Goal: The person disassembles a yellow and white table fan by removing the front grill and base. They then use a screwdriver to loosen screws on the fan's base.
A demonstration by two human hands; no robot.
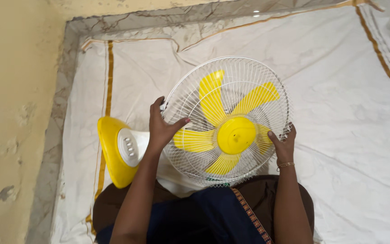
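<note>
Fingers [161, 108] of left hand [161, 129] and right hand [284, 143] clasp opposite rims of white fan guard [249, 72]; yellow blades [233, 131] lie between, face-up.

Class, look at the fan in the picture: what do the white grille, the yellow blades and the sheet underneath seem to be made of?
White grille: thin coated metal wire, probably, from its fine rigid spokes.
Yellow blades: moulded plastic, smooth with a slight sheen.
Sheet: woven white cloth with gold-coloured border stripes; it creases softly.
</note>
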